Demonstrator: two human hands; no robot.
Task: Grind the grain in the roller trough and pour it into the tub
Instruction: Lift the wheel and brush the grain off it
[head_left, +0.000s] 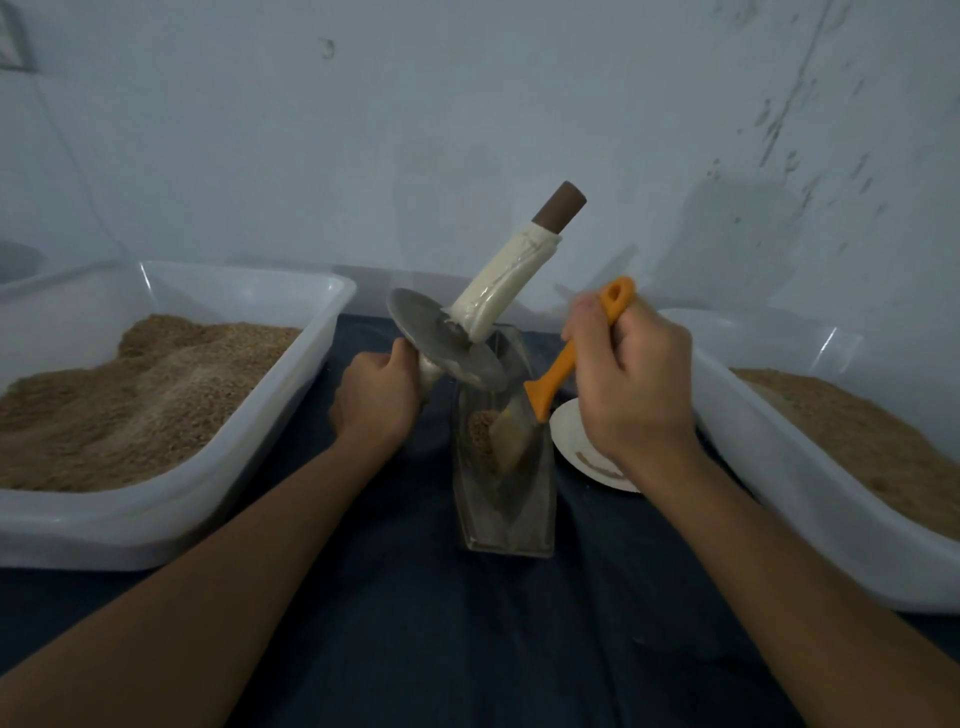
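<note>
In the head view, a narrow metal roller trough (503, 488) is lying lengthwise at the centre of the frame on a dark blue cloth (519, 649), with a small heap of brown grain (482, 427) sitting in its far half. The left hand (375, 401), just left of centre, is gripping the lower handle of the grinding roller (448, 346), whose grey metal disc is tilting above the far end of the trough while its upper handle, wrapped in cream-coloured film with a brown tip, is pointing up and to the right. The right hand (626, 384), right of centre, is clenching the orange handle of a brush (563, 364), whose pale bristles are reaching down into the trough beside the grain. Just beside the trough on its right, a small white plate (574, 447) is lying partly under the right hand, with a thin streak of brown residue on it. A white plastic tub (291, 395) is filling the left of the frame, heaped with ground brown grain, and a second white tub (789, 467) with similar contents is standing at the right edge. A scuffed pale wall (467, 104) is taking up the upper half.
</note>
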